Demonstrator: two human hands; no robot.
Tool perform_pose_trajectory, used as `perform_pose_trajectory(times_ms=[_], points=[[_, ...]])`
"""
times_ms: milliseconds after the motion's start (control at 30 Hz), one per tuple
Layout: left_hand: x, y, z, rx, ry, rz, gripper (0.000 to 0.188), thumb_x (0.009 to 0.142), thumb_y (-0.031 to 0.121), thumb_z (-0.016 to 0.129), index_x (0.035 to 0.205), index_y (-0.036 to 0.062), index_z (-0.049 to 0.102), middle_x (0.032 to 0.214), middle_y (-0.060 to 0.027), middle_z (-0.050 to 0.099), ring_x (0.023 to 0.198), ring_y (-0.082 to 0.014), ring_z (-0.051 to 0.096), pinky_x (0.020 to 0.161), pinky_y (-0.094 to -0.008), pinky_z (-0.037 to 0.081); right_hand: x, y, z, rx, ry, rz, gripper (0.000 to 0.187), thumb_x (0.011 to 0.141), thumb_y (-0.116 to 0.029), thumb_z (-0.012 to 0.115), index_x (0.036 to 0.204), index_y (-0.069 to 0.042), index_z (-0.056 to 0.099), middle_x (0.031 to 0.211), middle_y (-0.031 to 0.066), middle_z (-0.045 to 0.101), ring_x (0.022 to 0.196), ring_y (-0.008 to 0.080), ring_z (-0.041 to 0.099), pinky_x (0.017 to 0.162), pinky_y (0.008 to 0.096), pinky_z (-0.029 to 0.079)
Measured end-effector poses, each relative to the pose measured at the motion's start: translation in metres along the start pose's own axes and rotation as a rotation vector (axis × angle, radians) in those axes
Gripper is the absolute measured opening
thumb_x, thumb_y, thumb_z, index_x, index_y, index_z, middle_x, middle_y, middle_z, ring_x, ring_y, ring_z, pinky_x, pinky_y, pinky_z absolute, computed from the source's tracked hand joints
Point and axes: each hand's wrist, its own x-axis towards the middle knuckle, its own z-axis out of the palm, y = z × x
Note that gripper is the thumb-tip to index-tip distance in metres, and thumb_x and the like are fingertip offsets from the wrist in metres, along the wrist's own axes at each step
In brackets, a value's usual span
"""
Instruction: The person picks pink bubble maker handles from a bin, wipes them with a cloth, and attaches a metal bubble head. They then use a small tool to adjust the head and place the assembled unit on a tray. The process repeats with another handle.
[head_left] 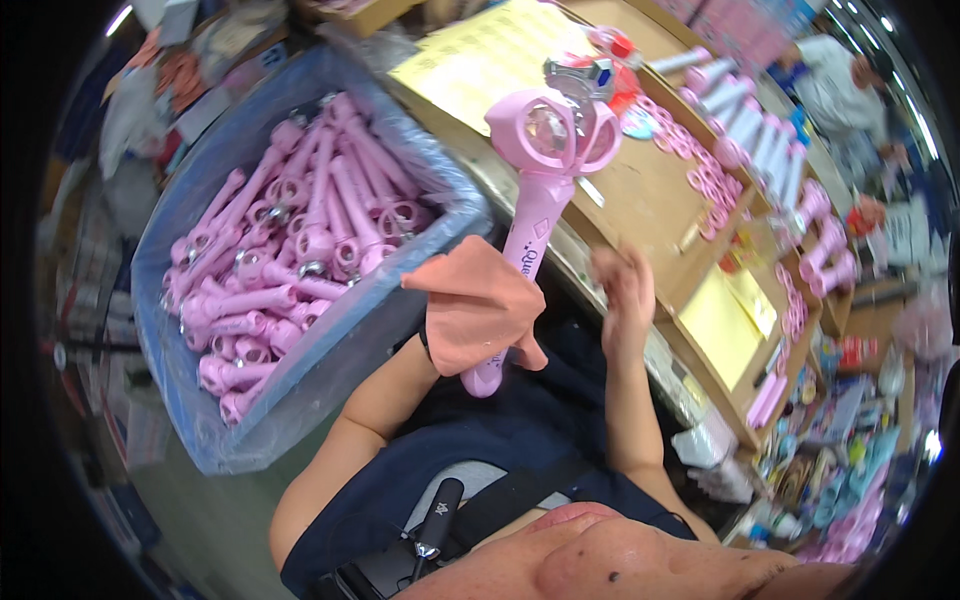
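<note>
1. Pink toy wand (535, 205), the one being worked on, stands upright in the middle of the view, its round jewelled head above and its handle pointing down toward the person's lap.
2. Left hand (478, 318), in an orange-pink cloth glove, is closed round the lower handle; the fingers wrap the shaft, so only the rounded butt shows below the fist and the long neck rises clear above it. Holding it low seems to leave the head free for inspection or fitting.
3. Right hand (622, 295) is bare and hovers just right of the handle, apart from it. It is blurred; the fingers look loosely curled, and I cannot tell whether they pinch anything small.
4. Blue-lined bin (330, 345) sits at the person's left, heaped with matching pink wands (290, 240), near the gloved arm, presumably for easy reach.
5. Cardboard-topped bench (650, 190) lies ahead and to the right, carrying pink rings (712, 190) and a row of pink-and-white handles (750, 125).
6. Another person in a grey top (835, 85) sits beyond the bench.
</note>
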Motion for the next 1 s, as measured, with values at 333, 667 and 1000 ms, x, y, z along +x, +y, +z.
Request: perform_pose_trajectory(times_ms=[333, 667, 1000], points=[[-0.011, 0.024, 0.082, 0.403, 0.003, 0.284, 0.047, 0.072, 0.039, 0.072, 0.056, -0.0026, 0.058, 0.051, -0.0131, 0.04, 0.059, -0.0334, 0.049, 0.065, -0.0427, 0.048, 0.08, -0.031, 0.012, 0.209, 0.016, -0.04, 0.048, 0.092, -0.039, 0.065, 0.119, -0.002, 0.051, 0.1, 0.0133, 0.064, 0.076, 0.0235, 0.069, 0.068, 0.0347, 0.06], [0.033, 0.033, 0.046, 0.296, 0.333, -0.007, 0.026, 0.069, 0.021, 0.068, 0.083, -0.001, 0.064, 0.061, -0.008, 0.054, 0.048, -0.0245, 0.055, 0.049, -0.0363, 0.046, 0.058, -0.028, 0.025, 0.036, 0.181, 0.004, 0.049, 0.086, -0.016, 0.073, 0.124, -0.001, 0.045, 0.104, 0.0112, 0.06, 0.078, 0.0181, 0.064, 0.062, 0.0304, 0.056], [-0.019, 0.041, 0.071, -0.801, -0.261, 0.166, 0.047, 0.08, 0.022, 0.063, 0.117, -0.0039, 0.046, 0.093, -0.0152, 0.056, 0.086, -0.0244, 0.058, 0.074, -0.0329, 0.047, 0.076, -0.023, 0.004, 0.992, -0.171, 0.036, 0.08, 0.084, -0.06, 0.065, 0.13, 0.001, 0.044, 0.111, 0.0195, 0.061, 0.071, 0.0217, 0.065, 0.082, 0.0375, 0.054]])
